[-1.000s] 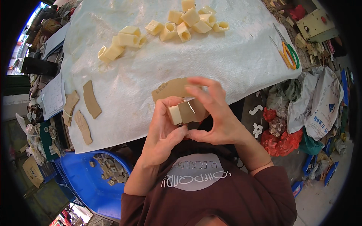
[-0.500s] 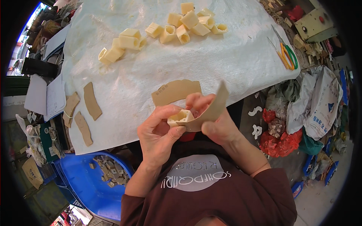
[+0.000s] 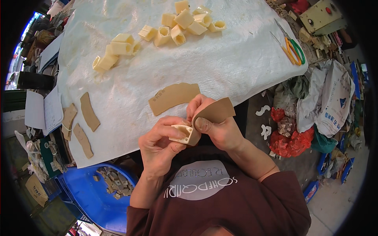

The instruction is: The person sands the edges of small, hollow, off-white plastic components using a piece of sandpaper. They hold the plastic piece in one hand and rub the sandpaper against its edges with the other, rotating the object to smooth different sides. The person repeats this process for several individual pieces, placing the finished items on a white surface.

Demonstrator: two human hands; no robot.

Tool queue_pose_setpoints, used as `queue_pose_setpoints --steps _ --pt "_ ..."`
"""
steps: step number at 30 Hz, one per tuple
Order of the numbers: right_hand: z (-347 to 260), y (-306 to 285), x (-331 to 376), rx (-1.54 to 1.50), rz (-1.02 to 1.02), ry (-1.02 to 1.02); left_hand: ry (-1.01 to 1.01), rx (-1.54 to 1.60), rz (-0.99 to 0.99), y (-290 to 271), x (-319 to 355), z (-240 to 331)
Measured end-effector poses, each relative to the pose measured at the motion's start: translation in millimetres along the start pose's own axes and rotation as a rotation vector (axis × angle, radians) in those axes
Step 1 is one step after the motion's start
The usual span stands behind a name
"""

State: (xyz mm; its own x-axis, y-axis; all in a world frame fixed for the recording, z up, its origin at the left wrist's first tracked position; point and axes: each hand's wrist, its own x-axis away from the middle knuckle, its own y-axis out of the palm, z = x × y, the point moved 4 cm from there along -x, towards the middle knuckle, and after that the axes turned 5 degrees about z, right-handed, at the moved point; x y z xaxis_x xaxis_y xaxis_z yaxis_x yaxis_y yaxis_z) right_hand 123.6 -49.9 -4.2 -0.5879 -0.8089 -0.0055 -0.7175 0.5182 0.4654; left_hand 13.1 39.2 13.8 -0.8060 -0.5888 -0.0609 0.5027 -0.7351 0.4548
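My left hand (image 3: 156, 142) grips a small cream hollow block (image 3: 193, 137), its open end facing up and its fingers and thumb on either side. A stiff brown paper strip (image 3: 219, 110) is pinched in my right hand (image 3: 225, 135), bent round the block's right side, with its free end curling up to the right. Some of the fingertips behind the strip are hidden. Just beyond my hands, a wider brown paper piece (image 3: 173, 99) with dark print lies flat on the white sheet (image 3: 130, 90).
Similar cream blocks (image 3: 184, 19) lie in groups at the far side. Brown strips (image 3: 89, 112) and an open notebook (image 3: 52, 110) are on the left. Scissors (image 3: 291, 51) rest at the right edge. A blue tub (image 3: 90, 204) with small brownish pieces stands lower left; bags (image 3: 327, 98) fill the right.
The strip's upright free end has come down and now curves over my right hand. Both hands have shifted slightly, and the block has turned and tilted in my left hand.
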Motion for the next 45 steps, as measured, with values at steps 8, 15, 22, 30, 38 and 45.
queue_pose_setpoints --steps 8,15,22,30,38,45 --pt "-8 3 -2 -0.028 -0.094 0.013 0.220 -0.470 0.020 9 -12 13" --pt "-19 0 -2 0.007 -0.048 -0.076 0.226 -0.447 0.072 6 -6 11" --pt "-16 -6 -1 0.116 -0.051 0.059 0.247 -0.420 -0.097 5 -11 16" --pt "-14 -3 -6 0.103 0.100 -0.326 0.179 -0.233 0.245 29 -9 8" --pt "-17 -3 -2 0.006 0.037 -0.253 0.130 -0.447 0.177 13 -9 9" --pt "-22 1 -1 -0.058 -0.021 -0.063 0.134 -0.477 -0.046 10 -15 15"
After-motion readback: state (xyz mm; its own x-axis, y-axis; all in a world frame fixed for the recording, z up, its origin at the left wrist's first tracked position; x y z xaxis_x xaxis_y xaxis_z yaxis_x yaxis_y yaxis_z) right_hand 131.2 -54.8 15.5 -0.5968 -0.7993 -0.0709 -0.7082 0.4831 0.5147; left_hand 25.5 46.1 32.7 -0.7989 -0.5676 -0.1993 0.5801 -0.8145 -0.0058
